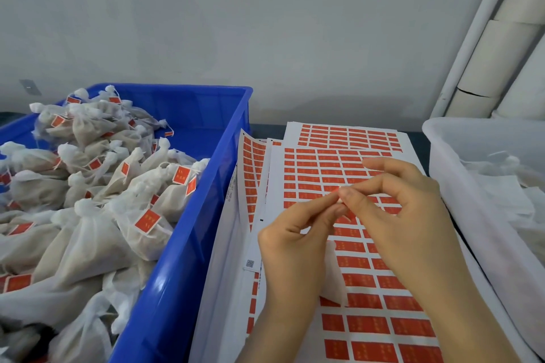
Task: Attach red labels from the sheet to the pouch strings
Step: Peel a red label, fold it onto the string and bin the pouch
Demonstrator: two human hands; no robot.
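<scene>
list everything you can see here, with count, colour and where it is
blue crate: one, blue, left
labelled pouches: many, off-white, piled in crate
label sheets: several, white with red labels, middle
bin: one, translucent white, right
cardboard tubes: a few, beige, top right
white pouch: one, white, hanging below hands
red label: one, red, between both hands' fingertips
left hand: one, pinching red label
right hand: one, pinching red label

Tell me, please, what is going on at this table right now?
A person is tagging pouches. The left hand and the right hand together pinch a small red label above the label sheet, with a white pouch hanging beneath them. The blue bin on the left holds labelled pouches. The white bin on the right holds what look like more pouches, though they are blurred.
</scene>
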